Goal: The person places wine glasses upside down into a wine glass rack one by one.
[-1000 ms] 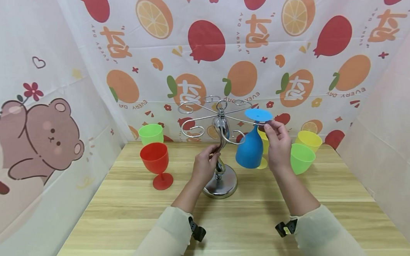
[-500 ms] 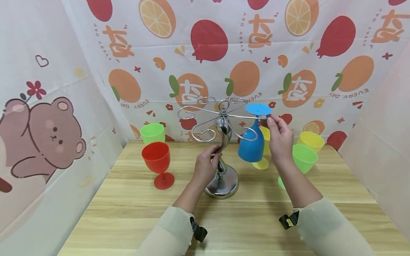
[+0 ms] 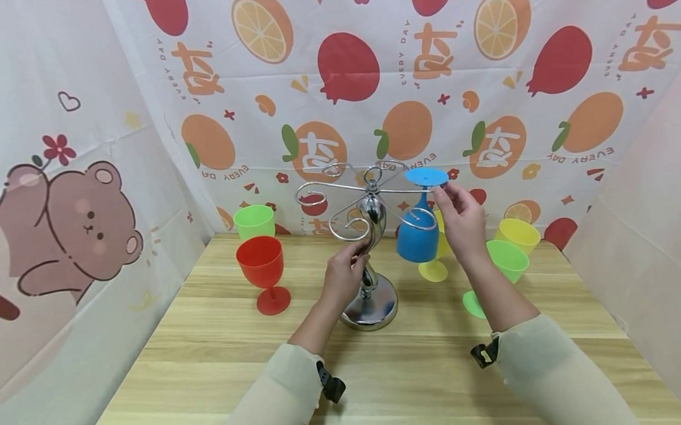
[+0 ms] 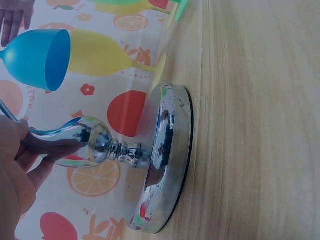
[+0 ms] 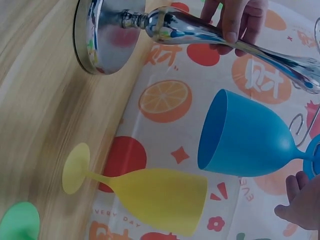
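Observation:
A shiny chrome goblet rack (image 3: 373, 217) stands upright, with curled wire arms around its top. My left hand (image 3: 344, 275) grips its curved post, fingers and thumb wrapped around the metal (image 4: 87, 140). Upside down on the right-hand arm hangs a blue plastic goblet (image 3: 416, 246), its bowl well above the table. My right hand (image 3: 465, 222) is beside the goblet's flat foot, fingertips right at its edge and the arm's end. In the right wrist view its thumb and fingers (image 5: 294, 186) stand apart, with nothing visible between them.
A yellow goblet (image 5: 155, 200) stands behind the blue one. Further right are a green goblet (image 3: 509, 260) and another yellow one (image 3: 519, 234). Left of the rack stand a red goblet (image 3: 260, 265) and a green one (image 3: 254, 223). Printed cloth walls (image 3: 347, 68) enclose the wooden table (image 3: 210, 373).
The rack's wire top has turned counterclockwise seen from above, carrying the blue goblet backward. My right hand has moved away from me along with it. My left hand keeps its grip on the post.

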`<state>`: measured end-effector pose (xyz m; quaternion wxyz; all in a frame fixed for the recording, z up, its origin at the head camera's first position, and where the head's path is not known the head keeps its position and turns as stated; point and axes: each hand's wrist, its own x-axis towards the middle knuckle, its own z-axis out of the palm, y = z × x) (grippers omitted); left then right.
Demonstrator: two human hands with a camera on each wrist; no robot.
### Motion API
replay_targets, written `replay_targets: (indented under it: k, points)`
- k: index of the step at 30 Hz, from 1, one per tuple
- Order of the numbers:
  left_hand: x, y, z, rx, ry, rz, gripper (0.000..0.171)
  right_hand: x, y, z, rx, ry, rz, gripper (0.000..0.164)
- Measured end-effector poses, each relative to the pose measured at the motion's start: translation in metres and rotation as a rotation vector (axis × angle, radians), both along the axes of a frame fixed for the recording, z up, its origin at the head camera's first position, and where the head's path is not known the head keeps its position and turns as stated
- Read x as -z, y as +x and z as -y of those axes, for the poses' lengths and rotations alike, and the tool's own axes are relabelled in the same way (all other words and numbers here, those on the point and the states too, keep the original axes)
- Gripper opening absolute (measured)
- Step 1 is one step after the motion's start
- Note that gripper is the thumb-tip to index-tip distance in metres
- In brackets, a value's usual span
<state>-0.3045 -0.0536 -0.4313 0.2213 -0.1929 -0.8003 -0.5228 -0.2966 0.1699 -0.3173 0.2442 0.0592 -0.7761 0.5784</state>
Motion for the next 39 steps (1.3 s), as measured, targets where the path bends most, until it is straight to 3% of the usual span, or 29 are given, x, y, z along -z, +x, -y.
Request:
replay_targets:
  k: [18, 39]
  points:
    - [0.0, 0.002, -0.002, -0.024, -0.01, 0.034, 0.024, 0.001, -0.012, -0.004, -0.064, 0.041, 0.073, 0.06]
    - [0.001, 0.0, 0.0, -0.033, -0.014, 0.036, 0.024, -0.003, -0.008, -0.008, -0.079, 0.1, 0.102, 0.064]
